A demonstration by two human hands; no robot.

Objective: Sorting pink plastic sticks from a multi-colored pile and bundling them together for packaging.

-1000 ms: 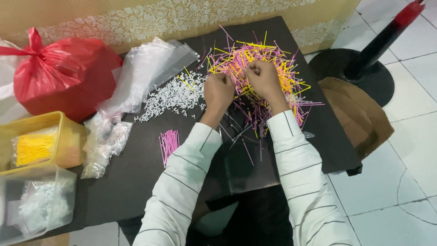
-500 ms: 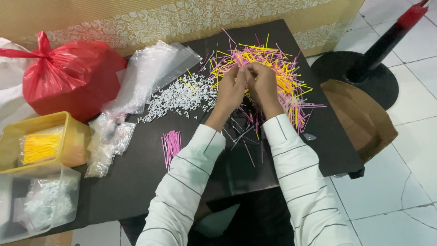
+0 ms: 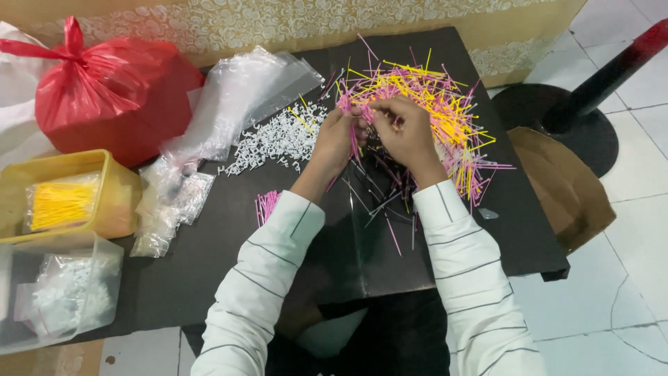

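Observation:
A loose heap of thin pink and yellow plastic sticks (image 3: 431,111) lies at the back of a black table (image 3: 209,237). My left hand (image 3: 341,136) grips a small bunch of pink sticks (image 3: 346,104) upright over the heap. My right hand (image 3: 403,129) is close beside it, fingertips pinching at the same bunch. Left of my hands lies a pile of small white plastic pieces (image 3: 275,139). A small sorted bundle of pink sticks (image 3: 264,205) rests near my left sleeve.
Clear plastic bags (image 3: 236,104) lie by a tied red bag (image 3: 111,94). A yellow tub (image 3: 66,198) holds yellow sticks; a clear tub (image 3: 62,292) holds white pieces. A brown paper bag (image 3: 563,188) and a black stand base (image 3: 557,118) sit on the tiled floor at right.
My two hands have come together and lifted from the heap, now working a bunch of pink sticks between them. The view has shifted slightly.

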